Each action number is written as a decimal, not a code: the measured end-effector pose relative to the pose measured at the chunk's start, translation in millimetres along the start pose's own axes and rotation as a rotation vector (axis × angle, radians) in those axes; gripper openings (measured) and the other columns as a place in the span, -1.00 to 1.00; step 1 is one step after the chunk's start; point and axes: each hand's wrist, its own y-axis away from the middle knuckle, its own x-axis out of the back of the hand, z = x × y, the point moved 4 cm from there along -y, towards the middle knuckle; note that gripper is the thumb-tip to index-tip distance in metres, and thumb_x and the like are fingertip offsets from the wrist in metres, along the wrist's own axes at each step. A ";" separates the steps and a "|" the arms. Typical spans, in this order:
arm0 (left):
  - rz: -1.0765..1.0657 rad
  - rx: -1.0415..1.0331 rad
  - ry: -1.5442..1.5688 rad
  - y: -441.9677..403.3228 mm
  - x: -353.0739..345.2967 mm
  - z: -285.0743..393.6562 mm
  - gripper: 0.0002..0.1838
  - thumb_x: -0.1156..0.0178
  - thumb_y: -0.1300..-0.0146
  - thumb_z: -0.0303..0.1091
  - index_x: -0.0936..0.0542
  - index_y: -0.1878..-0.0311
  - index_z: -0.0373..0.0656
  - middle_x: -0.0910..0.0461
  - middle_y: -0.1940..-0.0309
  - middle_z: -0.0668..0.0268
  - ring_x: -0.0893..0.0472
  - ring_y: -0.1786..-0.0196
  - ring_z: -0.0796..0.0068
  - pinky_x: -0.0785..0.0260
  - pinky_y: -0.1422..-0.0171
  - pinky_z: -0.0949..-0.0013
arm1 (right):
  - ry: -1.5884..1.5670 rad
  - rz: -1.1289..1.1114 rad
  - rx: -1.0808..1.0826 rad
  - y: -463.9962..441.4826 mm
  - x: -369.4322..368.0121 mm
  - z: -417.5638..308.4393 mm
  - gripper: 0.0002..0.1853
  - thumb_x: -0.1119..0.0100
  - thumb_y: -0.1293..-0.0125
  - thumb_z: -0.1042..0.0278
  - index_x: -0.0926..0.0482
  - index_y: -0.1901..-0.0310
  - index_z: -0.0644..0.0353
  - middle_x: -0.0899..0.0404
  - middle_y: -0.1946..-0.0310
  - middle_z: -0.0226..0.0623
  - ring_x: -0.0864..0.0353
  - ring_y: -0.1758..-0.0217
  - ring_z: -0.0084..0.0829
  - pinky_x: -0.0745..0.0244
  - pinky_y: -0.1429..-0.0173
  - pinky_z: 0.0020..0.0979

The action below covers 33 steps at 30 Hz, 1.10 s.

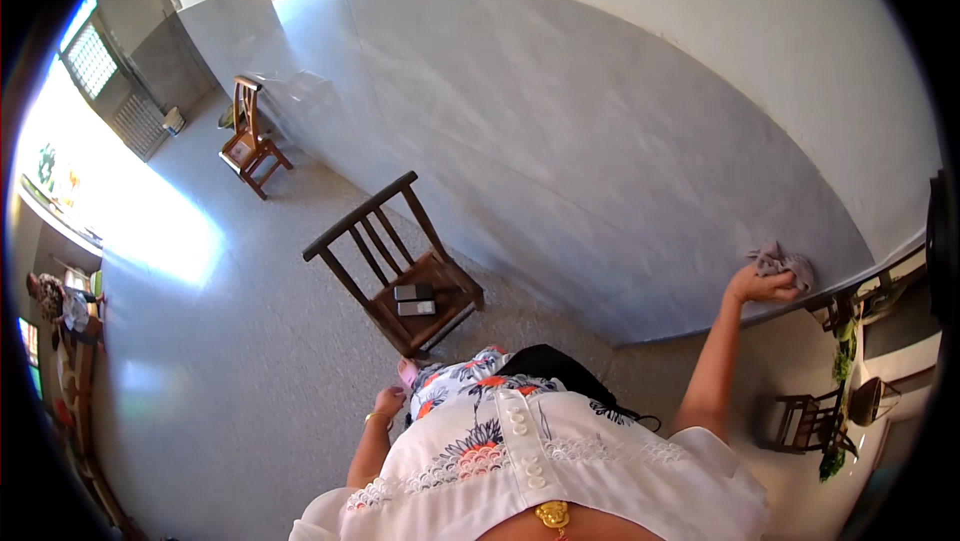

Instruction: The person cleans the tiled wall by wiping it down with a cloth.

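Note:
A crumpled grey-brown cloth is gripped in my right hand, my arm stretched out to the right. The cloth presses against the grey lower part of the wall, close to its right-hand end. My left hand, with a gold bracelet at the wrist, hangs low beside my flowered clothing. Its fingers look loosely bent and apart, with nothing seen in them. Ahead of that hand stands a dark wooden chair. On its seat lie two small box-like objects, one dark and one grey.
Farther along the wall stands another wooden chair, with a bucket beyond it near the door. Bright light from the doorway falls on the floor. Past the wall's right end are a dark chair, a basket and green plants.

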 end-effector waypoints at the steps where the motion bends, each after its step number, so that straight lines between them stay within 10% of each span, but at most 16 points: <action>1: 0.012 0.001 0.009 4.2 1.0 -1.2 -0.62 -0.11 0.00 -0.25 -0.57 0.09 -0.17 -0.62 0.42 0.14 -0.63 0.43 0.39 -0.46 0.21 0.36 | -0.014 0.002 -0.006 2.2 -7.3 -20.7 -0.51 -0.37 0.06 0.14 -0.36 0.19 0.23 -0.22 0.10 0.02 -0.27 0.02 0.04 -0.25 0.10 -0.01; 21: 0.171 0.360 0.325 35.2 -94.6 -183.8 -0.70 -0.06 -0.05 -0.29 -0.62 0.19 -0.19 -0.60 0.21 0.09 -0.58 0.08 0.25 -0.36 -0.05 0.33 | -0.608 -0.066 0.550 28.2 -28.3 -461.9 -0.76 -0.15 0.02 0.25 -0.53 0.24 -0.28 -0.36 -0.02 -0.40 -0.31 -0.03 -0.22 -0.17 0.02 -0.19; 33: 0.324 0.439 0.584 31.0 55.1 -107.7 -0.64 -0.07 -0.06 -0.32 -0.54 0.06 -0.27 -0.62 0.33 0.18 -0.60 0.32 0.47 -0.42 0.18 0.42 | -0.828 -0.219 1.102 77.9 -52.3 -691.1 -0.69 -0.15 0.01 0.31 -0.52 0.14 -0.09 -0.30 -0.10 -0.39 -0.24 -0.17 -0.28 -0.16 -0.14 -0.18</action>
